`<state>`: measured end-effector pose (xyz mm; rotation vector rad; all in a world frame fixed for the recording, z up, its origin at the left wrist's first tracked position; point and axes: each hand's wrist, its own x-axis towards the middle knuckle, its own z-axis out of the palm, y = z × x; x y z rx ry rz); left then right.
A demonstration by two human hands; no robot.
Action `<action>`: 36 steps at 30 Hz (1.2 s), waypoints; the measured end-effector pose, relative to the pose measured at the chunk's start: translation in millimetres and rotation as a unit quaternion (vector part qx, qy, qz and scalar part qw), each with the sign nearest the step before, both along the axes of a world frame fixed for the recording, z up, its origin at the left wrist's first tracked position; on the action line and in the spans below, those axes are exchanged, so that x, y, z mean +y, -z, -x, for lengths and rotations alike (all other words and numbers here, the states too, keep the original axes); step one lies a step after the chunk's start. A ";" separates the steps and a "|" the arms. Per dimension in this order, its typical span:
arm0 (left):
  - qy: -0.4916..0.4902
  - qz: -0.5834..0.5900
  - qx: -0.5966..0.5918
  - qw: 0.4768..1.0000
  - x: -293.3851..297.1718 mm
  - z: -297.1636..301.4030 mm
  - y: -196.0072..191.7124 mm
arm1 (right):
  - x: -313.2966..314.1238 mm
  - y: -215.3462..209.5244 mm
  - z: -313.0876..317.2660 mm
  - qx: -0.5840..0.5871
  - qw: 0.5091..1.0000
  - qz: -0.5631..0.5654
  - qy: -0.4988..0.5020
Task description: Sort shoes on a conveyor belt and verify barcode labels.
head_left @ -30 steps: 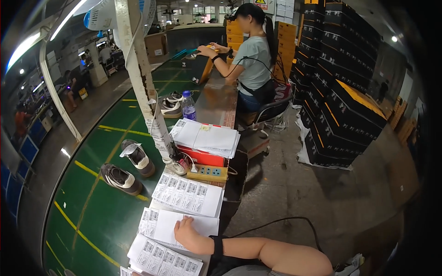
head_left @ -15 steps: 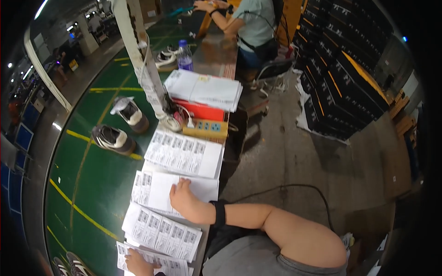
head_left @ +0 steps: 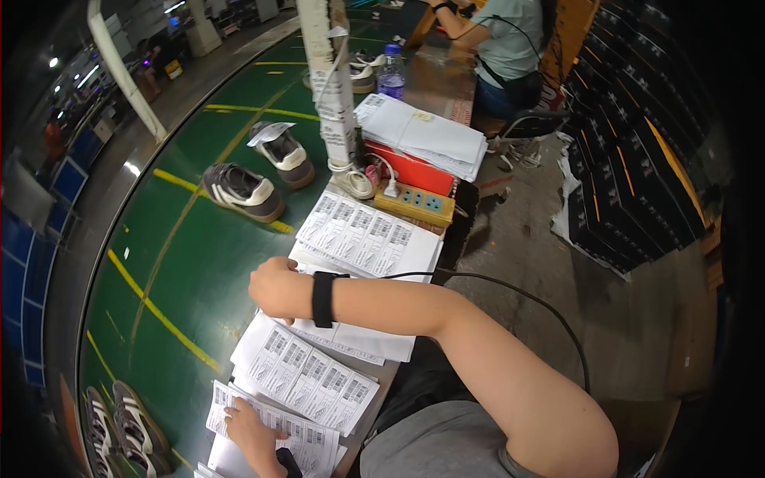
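My right hand (head_left: 273,288), with a black band on its wrist, reaches left across a pile of white sheets (head_left: 368,342) to their left edge by the green belt (head_left: 183,263). Its fingers curl downward and I cannot see whether they grip a sheet. My left hand (head_left: 251,429) lies flat, fingers apart, on the nearest sheet of barcode labels (head_left: 309,444). Another label sheet (head_left: 307,378) lies between my hands. A third one (head_left: 360,237) lies beyond my right arm.
Brown-and-white shoes (head_left: 243,191) (head_left: 284,153) ride the belt; another pair (head_left: 119,422) is at the lower left. Behind the sheets stand a yellow power strip (head_left: 414,204), a red box (head_left: 414,169) under stacked papers (head_left: 422,131), a taped post (head_left: 331,80) and a bottle (head_left: 390,76). A seated person (head_left: 506,40) works beyond. Black boxes (head_left: 629,175) line the right.
My view has tipped downward. My right hand slid left from the middle of the sheets to their belt-side edge. My left hand came into view on the nearest label sheet.
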<state>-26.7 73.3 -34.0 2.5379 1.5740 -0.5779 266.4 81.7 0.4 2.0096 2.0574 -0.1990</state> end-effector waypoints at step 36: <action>-0.021 -0.036 0.033 0.999 -3.7 0.6 20.0 | 70.1 20.1 59.5 -0.202 0.913 0.354 0.004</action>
